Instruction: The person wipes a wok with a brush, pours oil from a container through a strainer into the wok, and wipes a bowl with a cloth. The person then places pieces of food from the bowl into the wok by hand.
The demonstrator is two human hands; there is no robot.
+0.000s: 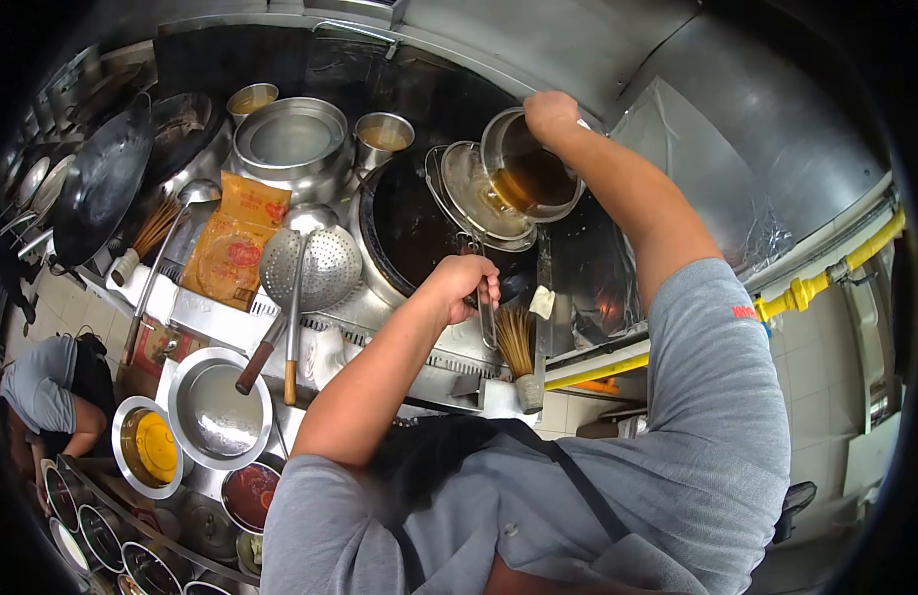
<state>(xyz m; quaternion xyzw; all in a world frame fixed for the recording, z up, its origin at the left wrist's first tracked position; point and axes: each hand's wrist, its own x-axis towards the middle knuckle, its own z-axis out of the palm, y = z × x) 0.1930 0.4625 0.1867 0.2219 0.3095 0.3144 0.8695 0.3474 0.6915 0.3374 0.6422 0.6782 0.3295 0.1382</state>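
My left hand (466,285) is wrapped round the handle of a round wire strainer (469,193), which lies over the right side of a black wok (409,218). Up at the right, my right hand (551,116) grips the rim of a metal pot (499,139). The pot is tilted above the strainer, with brown liquid inside near its lower side. The pot hides part of the strainer. Just below the strainer handle, a bamboo brush (518,347) rests on the counter.
Left of the wok lie a perforated ladle (312,270), an orange packet (234,243) and a lidded steel pot (290,144). Bowls, including one with yellow liquid (152,448), stand lower left. A person (53,387) bends at far left. A yellow pipe (806,293) runs right.
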